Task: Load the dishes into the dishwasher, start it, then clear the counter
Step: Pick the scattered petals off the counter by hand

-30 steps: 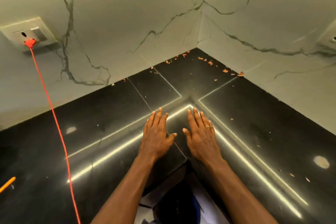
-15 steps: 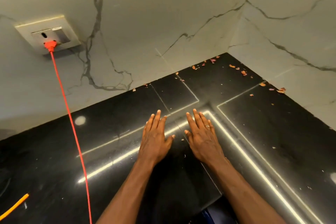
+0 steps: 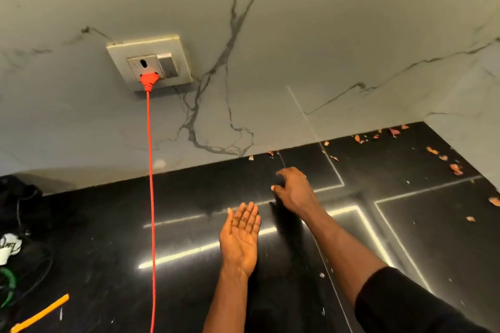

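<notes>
Head camera looks down at a pale veined marble wall [image 3: 324, 21] that fills the upper half, with a glossy black counter [image 3: 94, 238] below it. No dishes and no dishwasher are in view, so I judge the step in hand to be clearing the counter.

Dark clutter [image 3: 19, 203] sits at the far left edge, too dim to name. An orange cord [image 3: 150, 197] runs straight down from an orange plug [image 3: 148, 80] seated in a white socket plate [image 3: 148, 62] on the wall, and crosses the counter toward the near edge. A yellow stick [image 3: 40, 313] lies at the near left.

The right arm, in a dark sleeve [image 3: 405, 303], stretches forward and leftward. The right hand [image 3: 295, 189] is palm down near the wall's foot, fingers curled under and blurred; I cannot tell whether it has hold of anything. The left hand [image 3: 240, 238] sits just beside and nearer the body, palm up, fingers straight and together in a shallow cup, holding nothing.

What is left to clear is a scatter of small orange-brown scraps [image 3: 456, 169]. They lie ahead and to the right of both hands, strung along the foot of the wall toward the far right corner, with a few stray bits nearer. The right hand is the closer one, and the nearest scraps sit just beyond its knuckles. The upturned left palm looks placed to catch what the right sweeps back.
</notes>
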